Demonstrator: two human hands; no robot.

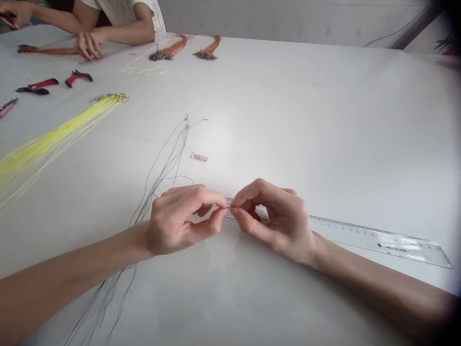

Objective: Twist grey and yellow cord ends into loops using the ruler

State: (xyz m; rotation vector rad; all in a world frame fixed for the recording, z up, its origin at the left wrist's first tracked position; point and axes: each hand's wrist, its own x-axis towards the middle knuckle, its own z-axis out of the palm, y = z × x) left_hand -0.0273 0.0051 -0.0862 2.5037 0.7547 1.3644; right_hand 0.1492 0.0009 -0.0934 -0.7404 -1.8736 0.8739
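Observation:
My left hand [183, 216] and my right hand [273, 216] meet fingertip to fingertip low over the white table [324, 120]. Both are closed in a pinch on a thin grey cord, held just where the fingertips touch. A bundle of grey cords [163, 168] runs from small metal clasps at mid-table down past my left wrist toward the near edge. A clear plastic ruler [378, 238] lies flat under and to the right of my right hand.
A yellow cord bundle [46, 142] lies at left. Red-handled pliers [77, 77] and another pair [36, 86] sit at far left, orange cord bundles [169, 50] at the back. Another person's hand [88, 45] rests there. A small red-and-white label [199, 157] lies mid-table.

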